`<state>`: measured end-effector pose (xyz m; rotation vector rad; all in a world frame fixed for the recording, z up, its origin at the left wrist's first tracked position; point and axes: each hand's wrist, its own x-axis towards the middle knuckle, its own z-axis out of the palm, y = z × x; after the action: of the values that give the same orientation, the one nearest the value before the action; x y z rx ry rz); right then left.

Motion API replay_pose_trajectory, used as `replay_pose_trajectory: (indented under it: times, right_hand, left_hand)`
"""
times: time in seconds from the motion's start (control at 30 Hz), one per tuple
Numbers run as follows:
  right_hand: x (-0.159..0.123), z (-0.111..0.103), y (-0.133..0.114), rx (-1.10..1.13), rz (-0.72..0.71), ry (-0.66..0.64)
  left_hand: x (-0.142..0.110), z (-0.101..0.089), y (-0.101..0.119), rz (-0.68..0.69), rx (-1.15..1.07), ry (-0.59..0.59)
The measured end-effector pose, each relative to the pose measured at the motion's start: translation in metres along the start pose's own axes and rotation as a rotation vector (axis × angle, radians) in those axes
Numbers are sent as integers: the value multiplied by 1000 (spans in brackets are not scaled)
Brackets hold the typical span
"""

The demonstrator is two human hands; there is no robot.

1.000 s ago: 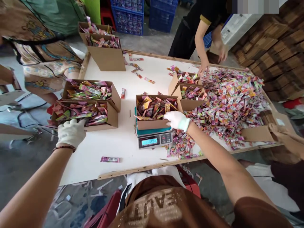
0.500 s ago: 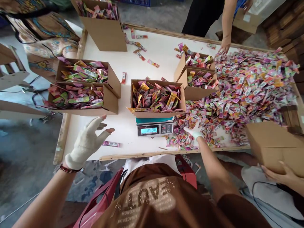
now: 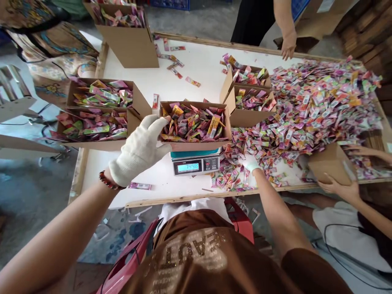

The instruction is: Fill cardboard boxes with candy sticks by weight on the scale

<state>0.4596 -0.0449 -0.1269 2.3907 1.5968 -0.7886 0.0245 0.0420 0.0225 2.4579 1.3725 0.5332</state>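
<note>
A cardboard box [image 3: 196,146] full of small colourful sachets [image 3: 192,122] sits on a digital scale [image 3: 196,164] with a lit display. At the box's left end is my left hand [image 3: 139,149] in a white glove, its fingers at the rim and thumb by the front lower corner, gripping that end. My right hand [image 3: 249,162], also gloved, is down in the loose sachets [image 3: 232,177] right of the scale. Its fingertips are partly lost among them, so whether they hold any is unclear.
Two filled boxes [image 3: 94,145] stand at the left, another box [image 3: 128,47] behind them. Two more boxes [image 3: 251,118] border the large sachet pile [image 3: 321,102]. At the right, a co-worker's hands [image 3: 339,188] hold a box [image 3: 327,165]; another co-worker's hand [image 3: 288,45] hangs over the far edge.
My left hand has moved right onto the box on the scale, and the display reading has dropped. My right hand's fingers sit deeper in the sachets. The right co-worker's box has come over the table.
</note>
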Motion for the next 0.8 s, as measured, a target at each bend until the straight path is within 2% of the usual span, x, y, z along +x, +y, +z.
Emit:
replay_pose_trajectory:
  times: [0.1,0.2,0.27,0.33,0.4,0.43,0.5,0.53,0.6,0.7,0.77,0.8]
  right_hand:
    - [-12,-46,8,99,-12,15]
    - [-39,-111,-7,327,-249,48]
    - [-58,-155,-37,388,-460,54]
    - [-70,-190,-82,269,-614,18]
    - [-73,-209,-137,60,-754,-13]
    - [-71,-212,-166,-75,-813,-23]
    - [-62,-204,-222,-365,-869,-47]
    - [-54,-194,-247,-495,-858,-72]
    - [-38,-166,-285,-611,-871,-113]
    - [-17,-125,-308,-513,-938,-120]
    - [-12,-114,-302,-389,-950,-136]
    - [-12,-116,-295,-353,-944,-151]
  left_hand:
    - [9,9,-2,-30,16,-80]
    - [18,19,3,-11,92,-152]
    - [21,20,10,-16,163,-207]
    - [22,17,16,-42,188,-253]
    - [18,10,20,-80,173,-253]
    - [16,6,21,-103,159,-233]
    - [9,-1,21,-141,121,-175]
    - [6,-4,21,-153,95,-142]
    - [-2,-8,19,-160,31,-61]
    - [-20,-9,6,-190,-46,112]
    - [-41,0,-15,-250,-52,178]
    - [-54,9,-29,-289,-39,158]
